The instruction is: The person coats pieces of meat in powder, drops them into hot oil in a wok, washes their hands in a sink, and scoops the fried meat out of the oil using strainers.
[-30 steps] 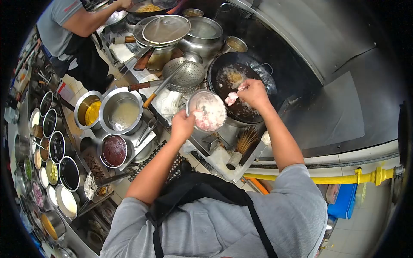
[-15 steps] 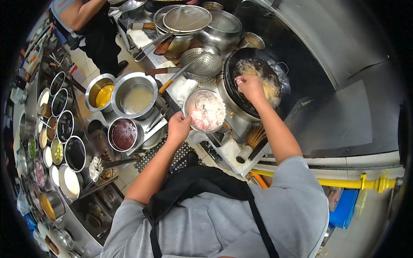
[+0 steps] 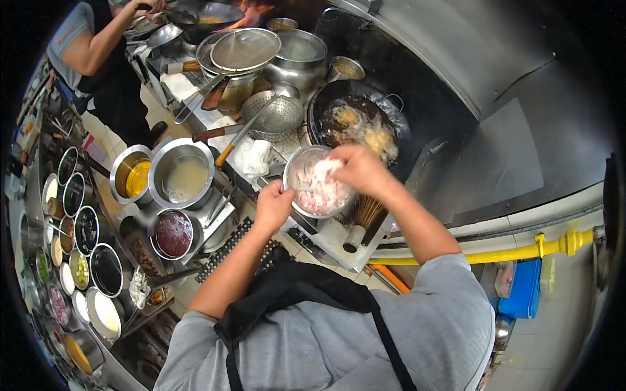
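My left hand (image 3: 273,206) grips the left rim of a metal bowl (image 3: 291,171) with coated raw meat (image 3: 323,194) in it. At the bowl's upper right, my right hand (image 3: 357,171) has its fingers pinched on a pale piece of meat (image 3: 326,168). Just beyond the bowl sits a black wok (image 3: 317,117) of bubbling oil, with light golden pieces (image 3: 378,141) frying in it. A bamboo brush (image 3: 366,218) lies close below my right hand.
A perforated ladle (image 3: 277,112) rests left of the wok, near a white cloth (image 3: 252,158). Pots, including one of dark red sauce (image 3: 174,233), stand left. Another person (image 3: 98,49) works at a flaming wok at the upper left. A yellow pipe (image 3: 521,254) runs along the right.
My right hand has come back from over the wok to the bowl and now pinches meat there. More pieces are frying than one second ago. The view has shifted.
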### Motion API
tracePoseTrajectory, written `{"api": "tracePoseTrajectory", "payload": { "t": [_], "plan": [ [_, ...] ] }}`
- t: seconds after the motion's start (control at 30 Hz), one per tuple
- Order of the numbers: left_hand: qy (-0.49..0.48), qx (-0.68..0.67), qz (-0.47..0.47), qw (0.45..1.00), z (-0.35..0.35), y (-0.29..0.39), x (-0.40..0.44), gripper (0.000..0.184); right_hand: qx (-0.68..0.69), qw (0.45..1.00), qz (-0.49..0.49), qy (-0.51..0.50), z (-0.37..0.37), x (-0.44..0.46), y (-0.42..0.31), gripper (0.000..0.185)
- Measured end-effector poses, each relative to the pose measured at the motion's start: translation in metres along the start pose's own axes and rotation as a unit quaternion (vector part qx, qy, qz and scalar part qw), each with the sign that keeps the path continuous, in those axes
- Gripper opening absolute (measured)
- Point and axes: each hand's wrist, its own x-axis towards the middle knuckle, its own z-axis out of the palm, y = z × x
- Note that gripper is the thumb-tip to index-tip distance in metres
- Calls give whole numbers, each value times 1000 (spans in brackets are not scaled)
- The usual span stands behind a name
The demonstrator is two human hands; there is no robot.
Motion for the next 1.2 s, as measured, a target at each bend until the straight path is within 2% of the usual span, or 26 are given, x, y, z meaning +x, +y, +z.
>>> {"api": "tracePoseTrajectory", "payload": {
  "t": [0.03, 0.1, 0.13, 0.17, 0.23, 0.27, 0.3, 0.37, 0.4, 0.5, 0.57, 0.63, 0.77, 0.83, 0.9, 0.93, 0.97, 1.13, 1.2],
  "plan": [
    [3, 21, 19, 1000, 2, 2, 6, 13, 33, 999, 37, -10, -14, 7, 0, 28],
    [6, 19, 25, 999, 8, 7, 19, 14, 90, 996, 3, 1, -28, 20, 14, 29],
    [10, 17, 25, 999, 13, 10, 26, 14, 8, 1000, 17, 0, -31, 26, 18, 29],
    [12, 15, 23, 1000, 19, 11, 32, 14, 9, 1000, 18, -5, -27, 33, 29, 29],
    [7, -8, 21, 1000, 33, 20, 38, 16, -95, 995, 4, -37, -14, 44, 53, 32],
    [6, -3, 29, 1000, 37, 22, 43, 17, -22, 997, 36, -57, -15, 48, 59, 33],
    [6, 3, 37, 999, 41, 23, 47, 18, -21, 998, 34, -58, -18, 51, 61, 33],
    [3, -10, 43, 999, 48, 21, 54, 19, -31, 997, 66, 11, -25, 56, 66, 29],
    [5, -10, 29, 1000, 51, 25, 54, 19, -29, 997, 67, 15, -32, 56, 67, 29],
    [12, 14, 19, 1000, 57, 26, 63, 19, 31, 992, 46, 114, -62, 62, 79, 23],
    [20, 36, 19, 999, 57, 14, 72, 19, 212, 966, 83, 122, -80, 71, 101, 22],
    [4, 32, 13, 999, 58, 14, 81, 17, 269, 948, 71, 152, -98, 74, 98, 21],
    [21, -24, -41, 999, 83, 34, 90, 15, 279, 945, 83, 150, -114, 82, 95, 23],
    [8, -15, -5, 1000, 99, 31, 110, 14, 270, 947, 87, 153, -114, 84, 93, 21],
    [-8, -6, -10, 1000, 111, 37, 120, 10, 188, 973, 74, 112, -108, 92, 110, 23],
    [-29, 8, -20, 999, 115, 40, 120, 7, 2, 990, 59, 131, -100, 96, 117, 27],
    [-36, 11, -22, 999, 119, 40, 116, 7, -37, 990, 58, 126, -96, 98, 127, 29],
    [14, 9, 4, 1000, 118, 27, 123, 15, 19, 970, 69, 234, -109, 114, 168, 26],
    [8, -5, -12, 1000, 105, 28, 117, 17, 4, 969, 85, 231, -113, 117, 176, 26]
  ]
}}
